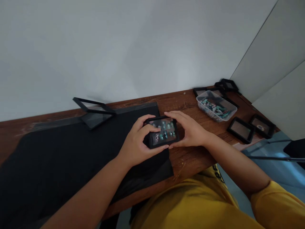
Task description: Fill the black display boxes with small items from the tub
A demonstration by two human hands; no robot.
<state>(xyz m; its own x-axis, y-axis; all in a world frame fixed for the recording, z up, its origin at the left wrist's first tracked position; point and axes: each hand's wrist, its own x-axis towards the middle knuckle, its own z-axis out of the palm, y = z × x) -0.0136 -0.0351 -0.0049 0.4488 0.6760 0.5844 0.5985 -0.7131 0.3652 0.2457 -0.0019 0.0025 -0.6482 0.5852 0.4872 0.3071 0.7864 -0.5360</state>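
Both my hands hold a small black display box with a clear window, just above the table's middle. Rows of shiny teal and silvery pieces that look like press-on nails show inside it. My left hand grips the box's left side, its thumb along the near edge and a fingertip on the window. On the right side, the fingers and thumb of my right hand wrap round the far and near corners. The box's underside is hidden.
A black mat covers the left of the wooden table. An open black case stands near the wall. To the right are a clear plastic tub of loose teal pieces and several black boxes.
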